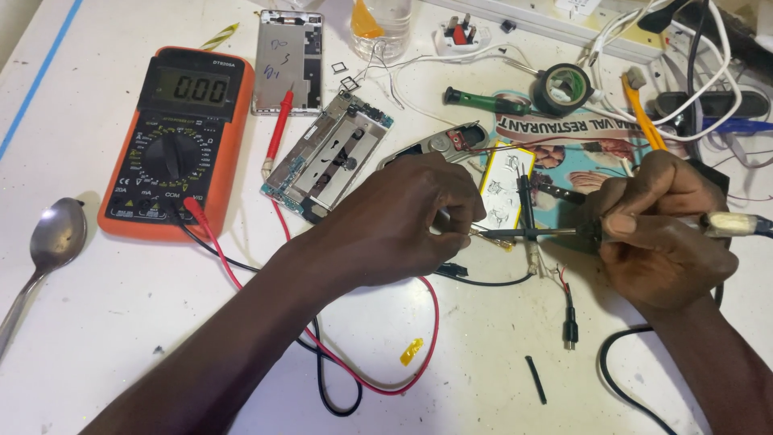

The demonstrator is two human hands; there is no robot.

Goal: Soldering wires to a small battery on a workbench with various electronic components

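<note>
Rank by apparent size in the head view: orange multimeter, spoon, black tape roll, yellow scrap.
1. orange multimeter
2. spoon, though it runs off the frame edge
3. black tape roll
4. yellow scrap

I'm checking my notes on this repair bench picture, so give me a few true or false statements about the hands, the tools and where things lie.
1. The right hand holds a soldering iron with a pale taped handle, its tip pointing toward the left hand. True.
2. The orange digital multimeter with a black dial lies at the right edge of the white table. False: it lies on the left side.
3. A shiny metal spoon lies left of the multimeter. True.
4. The left hand grips the red probe. False: the probe lies untouched by the opened silver phone frame.
5. The flat yellow-edged battery pack lies between the hands. True.
</note>
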